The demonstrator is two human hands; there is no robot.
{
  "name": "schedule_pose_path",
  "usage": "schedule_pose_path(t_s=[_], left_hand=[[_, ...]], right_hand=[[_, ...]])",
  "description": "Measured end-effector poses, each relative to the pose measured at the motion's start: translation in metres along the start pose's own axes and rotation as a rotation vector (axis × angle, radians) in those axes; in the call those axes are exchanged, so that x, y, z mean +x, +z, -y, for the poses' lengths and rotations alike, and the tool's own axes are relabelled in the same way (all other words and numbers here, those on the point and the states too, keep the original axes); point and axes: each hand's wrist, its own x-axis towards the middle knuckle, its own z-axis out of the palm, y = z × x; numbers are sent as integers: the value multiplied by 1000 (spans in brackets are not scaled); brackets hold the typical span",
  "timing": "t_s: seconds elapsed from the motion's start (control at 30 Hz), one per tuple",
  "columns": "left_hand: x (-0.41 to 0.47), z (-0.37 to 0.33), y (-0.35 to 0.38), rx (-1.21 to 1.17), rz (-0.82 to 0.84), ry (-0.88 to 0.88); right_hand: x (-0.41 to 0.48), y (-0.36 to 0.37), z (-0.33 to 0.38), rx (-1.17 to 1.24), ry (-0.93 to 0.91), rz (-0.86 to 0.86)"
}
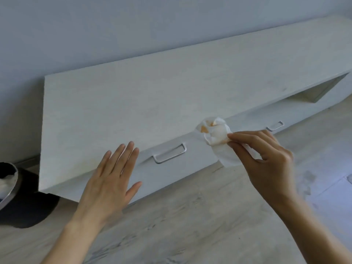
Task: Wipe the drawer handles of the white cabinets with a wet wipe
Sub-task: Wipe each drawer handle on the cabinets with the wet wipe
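Right hand (266, 161) is pinching the stained wet wipe (217, 138) between the two handles; left hand (112, 180) is lying flat, fingers straight, by the near handle (169, 153); guessing the far handle (275, 126) is waiting too.

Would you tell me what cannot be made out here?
Head view:
Dark bin: cut off by left edge, contents unclear.
Cabinet: right end cut off by right edge.
Drawer front behind the wipe: hidden by it and the right hand.
Far handle: too small to judge clean.
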Motion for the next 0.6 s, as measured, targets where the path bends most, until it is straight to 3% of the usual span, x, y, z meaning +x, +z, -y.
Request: schedule_pose_path(t_s=[0.13, 0.3, 0.6], left_hand=[[2, -6, 67, 77, -182, -40], [6, 1, 100, 190, -376, -47], [21, 10, 122, 330, -541, -83]], right_hand=[[-43, 64, -43, 30, -56, 15], [-64, 109, -66, 65, -126, 31], [-62, 142, -70, 82, -177, -53]])
